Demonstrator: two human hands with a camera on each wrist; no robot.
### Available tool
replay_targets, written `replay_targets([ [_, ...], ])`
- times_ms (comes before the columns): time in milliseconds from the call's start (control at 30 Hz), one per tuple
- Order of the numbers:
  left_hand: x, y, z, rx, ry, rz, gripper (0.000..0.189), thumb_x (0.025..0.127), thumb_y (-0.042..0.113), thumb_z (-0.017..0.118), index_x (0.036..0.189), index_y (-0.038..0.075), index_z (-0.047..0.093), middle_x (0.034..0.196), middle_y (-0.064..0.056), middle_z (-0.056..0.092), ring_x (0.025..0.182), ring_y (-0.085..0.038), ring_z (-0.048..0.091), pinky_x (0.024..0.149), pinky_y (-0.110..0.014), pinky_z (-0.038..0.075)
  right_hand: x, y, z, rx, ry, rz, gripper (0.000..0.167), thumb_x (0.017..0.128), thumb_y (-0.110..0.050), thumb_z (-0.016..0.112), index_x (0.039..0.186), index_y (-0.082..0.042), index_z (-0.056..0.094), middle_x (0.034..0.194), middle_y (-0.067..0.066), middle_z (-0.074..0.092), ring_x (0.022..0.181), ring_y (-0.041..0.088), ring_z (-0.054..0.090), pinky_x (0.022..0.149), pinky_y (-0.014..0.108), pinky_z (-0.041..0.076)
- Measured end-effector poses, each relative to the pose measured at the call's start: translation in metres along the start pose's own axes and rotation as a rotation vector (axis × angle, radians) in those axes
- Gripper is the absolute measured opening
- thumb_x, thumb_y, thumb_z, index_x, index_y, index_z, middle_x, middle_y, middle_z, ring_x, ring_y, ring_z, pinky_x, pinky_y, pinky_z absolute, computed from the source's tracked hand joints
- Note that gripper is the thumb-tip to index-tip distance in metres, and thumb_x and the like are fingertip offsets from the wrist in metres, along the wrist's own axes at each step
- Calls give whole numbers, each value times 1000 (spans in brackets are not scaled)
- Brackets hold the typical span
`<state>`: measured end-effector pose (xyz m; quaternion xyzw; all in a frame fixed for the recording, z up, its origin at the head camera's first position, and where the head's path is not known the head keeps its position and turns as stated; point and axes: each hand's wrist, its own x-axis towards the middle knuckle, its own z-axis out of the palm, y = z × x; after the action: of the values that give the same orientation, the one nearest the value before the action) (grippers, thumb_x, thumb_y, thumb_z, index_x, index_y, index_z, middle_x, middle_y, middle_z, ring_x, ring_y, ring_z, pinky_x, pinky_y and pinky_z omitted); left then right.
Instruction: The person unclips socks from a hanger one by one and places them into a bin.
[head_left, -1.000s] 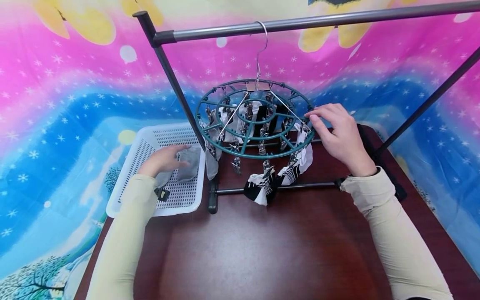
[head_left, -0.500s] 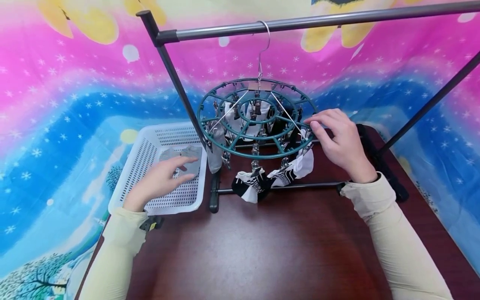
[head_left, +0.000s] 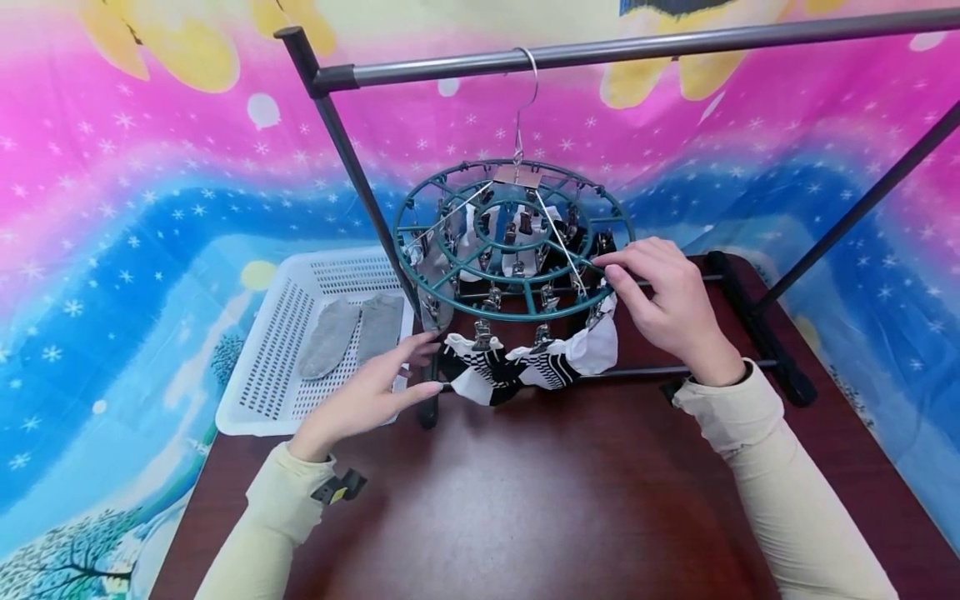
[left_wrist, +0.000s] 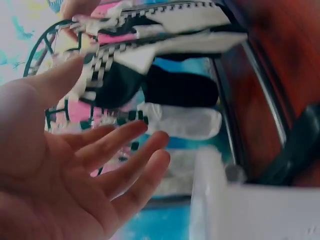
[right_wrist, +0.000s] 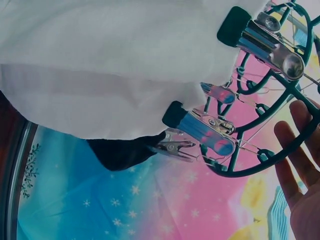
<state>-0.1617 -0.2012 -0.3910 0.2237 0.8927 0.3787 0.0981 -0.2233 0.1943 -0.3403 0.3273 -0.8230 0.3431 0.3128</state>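
Note:
A green round clip hanger (head_left: 528,293) hangs by its wire hook from a metal bar. My right hand (head_left: 672,304) pinches its rim at the right side, thumb and fingertips together there; in the right wrist view, fingers (right_wrist: 295,145) lie behind the rim. Black-and-white patterned socks (head_left: 480,371) dangle from the front clips, and a white sock (head_left: 596,346) hangs beside them at the right. My left hand (head_left: 367,396), fingers spread and holding nothing, is just left of the patterned socks. More socks hang farther back, partly hidden by the hanger.
At the left, a white plastic basket (head_left: 258,358) holds two grey socks (head_left: 330,337). The rack's left post (head_left: 352,167) stands between basket and hanger, with a low crossbar (head_left: 637,371) near the brown table (head_left: 487,500). A patterned cloth (head_left: 150,250) hangs behind.
My left hand has left the basket, moving right toward the hanging socks. The hanger has turned, its front socks shifting left. My right hand has stayed at the rim, moving slightly left and down.

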Motion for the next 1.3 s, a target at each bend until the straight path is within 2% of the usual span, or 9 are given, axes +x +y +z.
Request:
replay_targets([
  [233, 14, 1, 27, -126, 88, -31, 71, 97, 37, 74, 154, 16, 39, 141, -12, 62, 124, -28, 65, 105, -50, 51, -3, -7, 2, 26, 10, -33, 20, 102, -13, 63, 112, -7, 79, 96, 11, 75, 96, 26, 65, 99, 40, 43],
  [433, 20, -3, 42, -206, 174, -52, 47, 93, 35, 79, 129, 16, 56, 104, -3, 71, 91, -16, 69, 82, -36, 55, -5, -9, 6, 35, 8, -91, 29, 106, -25, 57, 112, -4, 78, 94, 12, 75, 92, 25, 65, 99, 37, 43],
  [533, 19, -5, 43, -263, 199, -83, 46, 93, 33, 80, 128, 14, 59, 106, -5, 71, 92, -17, 68, 81, -33, 54, -6, -10, 8, 41, 15, -105, 37, 108, -32, 54, 112, -4, 78, 92, 13, 75, 90, 25, 64, 99, 37, 43],
  [633, 17, -7, 43, -354, 200, -100, 48, 94, 29, 79, 134, 14, 59, 119, -6, 70, 106, -18, 69, 88, -30, 55, -7, -12, 10, 46, 18, -108, 42, 109, -37, 52, 112, -4, 78, 91, 12, 74, 88, 25, 64, 99, 37, 43],
  [733, 14, -10, 43, -427, 213, -89, 44, 95, 25, 78, 133, 13, 61, 122, -7, 70, 110, -17, 68, 90, -28, 55, -8, -14, 11, 46, 15, -110, 42, 109, -37, 52, 113, -4, 78, 91, 12, 74, 88, 25, 64, 99, 38, 44],
  [867, 11, -12, 43, -507, 258, -65, 33, 95, 16, 76, 124, 5, 66, 110, -5, 71, 99, -14, 67, 85, -25, 54, -9, -17, 13, 46, 11, -107, 37, 108, -33, 54, 114, -5, 78, 93, 13, 74, 89, 24, 64, 98, 38, 44],
  [1000, 6, -13, 45, -585, 286, -92, 25, 95, 11, 75, 114, -4, 67, 98, -2, 69, 88, -12, 61, 79, -26, 53, -9, -17, 14, 45, 2, -87, 34, 107, -30, 56, 114, -6, 78, 92, 11, 73, 90, 23, 64, 97, 39, 44],
  [1100, 3, -15, 48, -610, 296, -133, 32, 98, 14, 72, 124, -2, 64, 110, -4, 68, 97, -13, 60, 86, -25, 52, -10, -17, 15, 41, -8, -72, 34, 107, -31, 56, 114, -5, 77, 92, 10, 73, 92, 23, 63, 97, 39, 44],
  [1300, -1, -16, 57, -750, 356, -136, 53, 108, 13, 54, 157, 4, 37, 149, -8, 50, 133, -11, 48, 109, -17, 41, -11, -15, 18, 45, 6, -81, 38, 108, -34, 54, 114, -5, 77, 93, 11, 74, 91, 24, 64, 98, 38, 44],
])
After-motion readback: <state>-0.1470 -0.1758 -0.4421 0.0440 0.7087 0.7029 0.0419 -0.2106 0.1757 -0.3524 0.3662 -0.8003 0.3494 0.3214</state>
